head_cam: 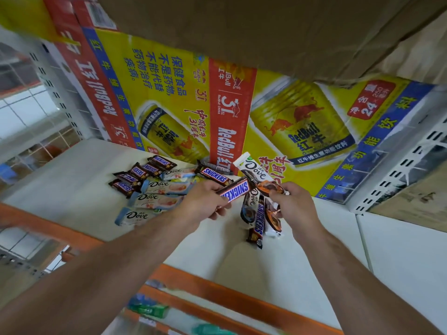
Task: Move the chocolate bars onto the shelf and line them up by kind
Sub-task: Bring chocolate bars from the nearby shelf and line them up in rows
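Note:
My left hand (202, 201) pinches a brown Snickers bar (235, 191) by its lower end, above the white shelf (84, 197). My right hand (294, 201) grips a bunch of bars: a white Dove bar (254, 168) sticking up, another Dove bar (250, 206) and a Snickers bar (258, 222) hanging down. On the shelf to the left lie several small Snickers bars (140, 172), one larger Snickers bar (212, 175) and several pale Dove bars (167, 187) side by side.
A large yellow and red RedBull carton (169, 97) stands at the back of the shelf. A brown cardboard box (266, 27) hangs over the top. The shelf has an orange front edge (217, 293) and a white perforated upright (399, 170) at the right.

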